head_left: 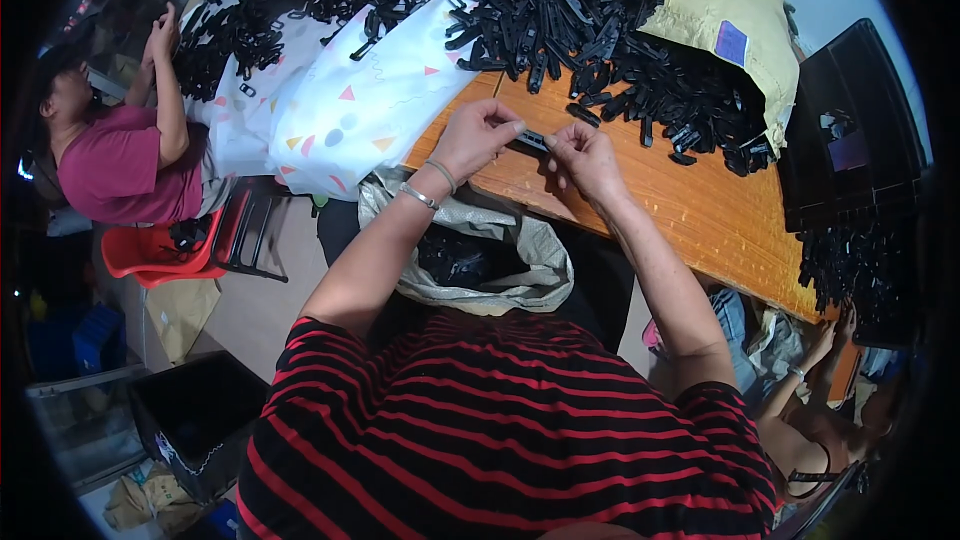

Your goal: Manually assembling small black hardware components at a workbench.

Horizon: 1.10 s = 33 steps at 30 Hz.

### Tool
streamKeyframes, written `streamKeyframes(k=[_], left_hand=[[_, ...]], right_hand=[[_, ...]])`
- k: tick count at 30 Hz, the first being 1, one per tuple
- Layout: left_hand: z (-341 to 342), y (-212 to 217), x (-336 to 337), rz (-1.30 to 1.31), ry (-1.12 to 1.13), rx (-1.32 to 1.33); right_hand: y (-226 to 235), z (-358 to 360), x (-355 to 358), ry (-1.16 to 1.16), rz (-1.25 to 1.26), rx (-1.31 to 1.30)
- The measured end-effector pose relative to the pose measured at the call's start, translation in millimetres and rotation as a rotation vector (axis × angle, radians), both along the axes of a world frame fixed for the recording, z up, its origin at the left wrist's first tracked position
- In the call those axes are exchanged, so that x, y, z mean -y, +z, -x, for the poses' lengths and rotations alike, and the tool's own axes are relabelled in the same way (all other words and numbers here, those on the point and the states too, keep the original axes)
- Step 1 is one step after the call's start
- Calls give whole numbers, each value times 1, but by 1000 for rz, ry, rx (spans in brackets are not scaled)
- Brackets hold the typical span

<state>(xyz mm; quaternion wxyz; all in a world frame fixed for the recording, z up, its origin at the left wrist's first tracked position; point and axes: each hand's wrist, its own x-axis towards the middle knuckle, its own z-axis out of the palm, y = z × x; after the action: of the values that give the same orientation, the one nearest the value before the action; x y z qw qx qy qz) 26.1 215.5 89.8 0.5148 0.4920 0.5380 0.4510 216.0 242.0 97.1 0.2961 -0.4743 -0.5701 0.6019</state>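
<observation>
While both forearms are being stretched over the wooden table (690, 210), a small black plastic clip (533, 141) is being pinched between the left hand (478, 135) and the right hand (585, 155), just above the table's near edge. Thumb and forefinger of each hand are being pressed together on either end of the clip; the other fingers are being curled in loosely. Two bracelets (428, 185) are being worn on the left wrist. A big heap of black plastic clips (600, 30) is being spilled across the far side of the table, partly under a yellow sack (725, 10). A white cloth with coloured triangles (370, 100) is being draped over the table's left end. An open woven bag (475, 260) holding dark pieces is being kept below the hands, beside the lap. A black crate (850, 130) is being kept at the right. Another person in a maroon shirt (125, 165) is being seated at the left on a red chair (155, 250), hands raised to the pile. A third person's hand (830, 335) is being shown lower right.
</observation>
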Motion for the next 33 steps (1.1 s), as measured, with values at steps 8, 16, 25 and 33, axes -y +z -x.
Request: streamKeyframes(k=[8, 16, 25, 33], left_hand=[[0, -17, -3, -127, 91, -261], [-5, -10, 1, -147, 125, -359], [-10, -16, 4, -205, 179, -366], [-10, -17, 6, -181, 209, -346]], right_hand=[[-2, 5, 1, -8, 40, 22], [-5, 4, -1, 26, 20, 71], [-3, 0, 0, 45, 63, -27], [-3, 3, 0, 52, 39, 53]])
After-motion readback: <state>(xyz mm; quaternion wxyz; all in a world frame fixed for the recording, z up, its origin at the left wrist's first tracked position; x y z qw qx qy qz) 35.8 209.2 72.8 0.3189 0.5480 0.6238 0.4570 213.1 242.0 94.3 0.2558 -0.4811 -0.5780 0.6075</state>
